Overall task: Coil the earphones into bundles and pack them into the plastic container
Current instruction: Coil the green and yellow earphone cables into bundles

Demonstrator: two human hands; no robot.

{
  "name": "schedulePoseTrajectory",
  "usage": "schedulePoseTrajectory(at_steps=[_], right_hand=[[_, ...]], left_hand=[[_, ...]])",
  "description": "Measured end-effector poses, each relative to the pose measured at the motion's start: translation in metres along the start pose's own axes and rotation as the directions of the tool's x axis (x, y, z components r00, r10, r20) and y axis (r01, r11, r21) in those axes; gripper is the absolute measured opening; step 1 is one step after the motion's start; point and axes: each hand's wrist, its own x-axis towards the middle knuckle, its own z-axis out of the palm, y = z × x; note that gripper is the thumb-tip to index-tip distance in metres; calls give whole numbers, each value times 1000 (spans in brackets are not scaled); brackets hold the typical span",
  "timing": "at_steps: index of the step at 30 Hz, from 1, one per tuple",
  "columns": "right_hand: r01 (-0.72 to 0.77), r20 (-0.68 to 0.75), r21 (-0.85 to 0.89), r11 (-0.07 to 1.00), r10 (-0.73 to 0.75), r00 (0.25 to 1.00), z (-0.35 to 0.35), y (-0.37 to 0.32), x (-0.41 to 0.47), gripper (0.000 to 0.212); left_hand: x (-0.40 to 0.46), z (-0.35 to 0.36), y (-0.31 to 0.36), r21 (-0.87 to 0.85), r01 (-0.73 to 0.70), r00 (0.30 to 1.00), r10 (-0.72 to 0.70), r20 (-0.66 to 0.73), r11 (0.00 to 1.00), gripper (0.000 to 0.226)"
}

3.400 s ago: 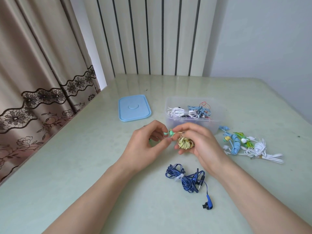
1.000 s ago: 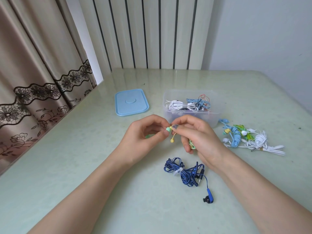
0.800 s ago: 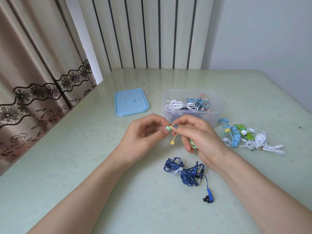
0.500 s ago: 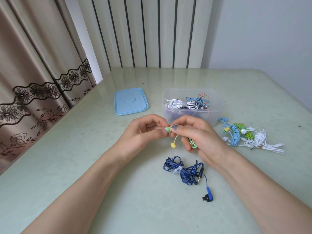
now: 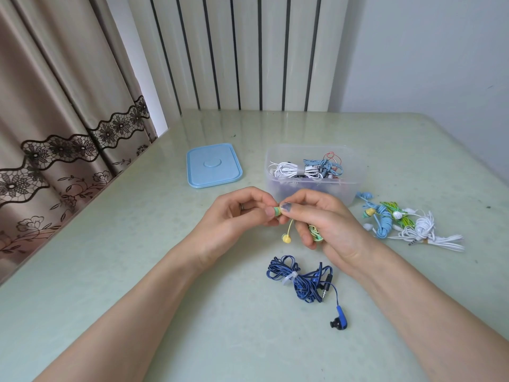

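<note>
Both hands meet above the table's middle, on yellow-green earphones (image 5: 314, 232). My left hand (image 5: 234, 221) pinches the green earbud end at its fingertips. My right hand (image 5: 327, 224) pinches the same end with thumb and forefinger, and its lower fingers curl round the coiled cable. One yellow earbud (image 5: 286, 239) dangles below on a short wire. The clear plastic container (image 5: 311, 186) stands just behind the hands, holding white and blue bundles. A dark blue earphone bundle (image 5: 300, 279) lies on the table in front of my hands.
The container's light blue lid (image 5: 213, 168) lies flat to its left. A heap of light blue, green and white earphones (image 5: 405, 224) lies right of the container. A curtain hangs along the table's left edge, and a wall is behind.
The coil that showed in my right palm is now tucked under its fingers. The yellow earbud has dropped lower on its wire. Both hands stay pinched together.
</note>
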Motion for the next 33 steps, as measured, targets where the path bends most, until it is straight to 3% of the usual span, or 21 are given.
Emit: schedulePoseTrajectory(at_steps=[7,9,12,15,20,25,29,33], right_hand=[[-12,-34,37,999,13,999,1,-1,1,5],[1,-51,72,997,2,999,1,0,2,6],[10,-68,115,993,-2,998,0,1,3,7],[18,-69,131,991,-9,998,0,2,4,8],[46,-109,122,991,-33,993,0,5,6,4],[58,-117,-91,994,-69,991,5,8,2,23],[70,-57,-231,971,-85,995,10,8,-1,21],[93,-89,-258,962,-119,989,12,8,-1,10]], left_hand=[[1,2,1,59,-11,998,14,-53,998,17],[-1,3,-1,161,-40,997,50,-60,986,17],[-6,9,-5,364,-101,995,94,38,926,28],[-6,15,-7,460,-129,992,118,53,879,36],[-6,15,-6,465,-137,990,142,24,874,19],[-2,4,-5,378,-66,985,120,-121,923,7],[1,0,-8,377,-18,973,103,-205,926,11],[-1,3,-3,438,-10,978,101,-185,899,15]])
